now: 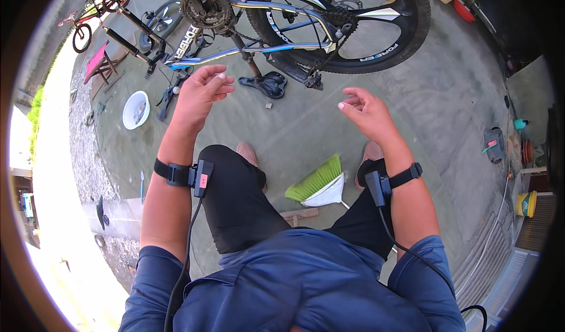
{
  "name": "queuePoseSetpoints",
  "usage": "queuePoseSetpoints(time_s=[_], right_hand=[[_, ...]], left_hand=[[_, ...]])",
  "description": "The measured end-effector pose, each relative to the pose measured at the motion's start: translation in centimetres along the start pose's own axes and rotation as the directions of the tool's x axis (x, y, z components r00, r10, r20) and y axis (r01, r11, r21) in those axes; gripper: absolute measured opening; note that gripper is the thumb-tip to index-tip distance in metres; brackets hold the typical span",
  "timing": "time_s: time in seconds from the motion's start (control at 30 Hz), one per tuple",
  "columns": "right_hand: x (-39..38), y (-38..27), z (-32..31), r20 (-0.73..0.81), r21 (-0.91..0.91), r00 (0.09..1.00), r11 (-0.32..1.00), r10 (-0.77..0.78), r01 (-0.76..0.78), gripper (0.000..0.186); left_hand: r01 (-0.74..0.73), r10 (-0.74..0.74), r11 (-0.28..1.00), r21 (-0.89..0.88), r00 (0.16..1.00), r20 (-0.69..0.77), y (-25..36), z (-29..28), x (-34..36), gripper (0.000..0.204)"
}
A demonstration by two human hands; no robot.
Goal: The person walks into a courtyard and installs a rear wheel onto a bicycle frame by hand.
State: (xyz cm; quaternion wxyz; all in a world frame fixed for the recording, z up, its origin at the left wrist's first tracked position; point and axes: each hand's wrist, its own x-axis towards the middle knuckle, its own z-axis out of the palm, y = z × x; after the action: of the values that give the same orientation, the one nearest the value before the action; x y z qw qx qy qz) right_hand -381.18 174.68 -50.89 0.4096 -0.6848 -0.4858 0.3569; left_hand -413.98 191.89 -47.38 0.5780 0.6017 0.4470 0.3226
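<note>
A blue and white bicycle (223, 54) stands upside down in front of me, its black saddle (266, 85) on the floor. Its big black wheel (412, 44) is raised at the far right of it, and the crankset (206, 8) shows at the top. My left hand (203, 94) hovers on the near side of the frame, left of the saddle, with loosely bent fingers and nothing visible in it. My right hand (366, 111) is held in the air below the wheel, empty, fingers slightly curled and apart. Neither hand appears to touch the bicycle.
Between my feet lies a green-bristled broom (318, 179). A white basin (127, 119) with small items stands at the left, a pink folding stool (97, 61) and a small red bicycle (82, 36) beyond it. Right lie a grey container (494, 144) and a yellow bucket (525, 204).
</note>
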Motion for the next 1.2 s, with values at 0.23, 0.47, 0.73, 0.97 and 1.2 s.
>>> queuePoseSetpoints(time_s=[0.23,0.47,0.73,0.97,1.2], right_hand=[[2.9,3.7,-2.6,-0.08,-0.023,0.996,0.999,-0.048,0.046,0.05],[11.7,8.8,-1.1,-0.1,0.206,0.979,0.966,0.179,-0.155,0.047],[17.5,15.9,1.1,0.075,-0.012,0.954,0.957,0.289,-0.289,0.043],[20.7,19.2,3.9,0.103,-0.043,0.926,0.931,0.364,-0.362,0.057],[22.0,21.4,7.2,0.086,-0.085,0.948,0.951,0.306,-0.299,0.057]], left_hand=[[-0.054,0.059,0.996,-0.076,0.996,0.072,2.8,7.5,2.6,0.03],[0.118,-0.105,0.978,-0.17,0.991,0.084,-2.7,11.5,8.2,0.028],[0.28,-0.256,0.933,-0.224,0.958,0.133,-5.2,12.0,12.4,0.027],[0.283,-0.251,0.919,-0.275,0.957,0.145,-5.1,11.1,15.5,0.028],[0.287,-0.251,0.912,-0.295,0.956,0.155,-5.2,10.4,16.3,0.028]])
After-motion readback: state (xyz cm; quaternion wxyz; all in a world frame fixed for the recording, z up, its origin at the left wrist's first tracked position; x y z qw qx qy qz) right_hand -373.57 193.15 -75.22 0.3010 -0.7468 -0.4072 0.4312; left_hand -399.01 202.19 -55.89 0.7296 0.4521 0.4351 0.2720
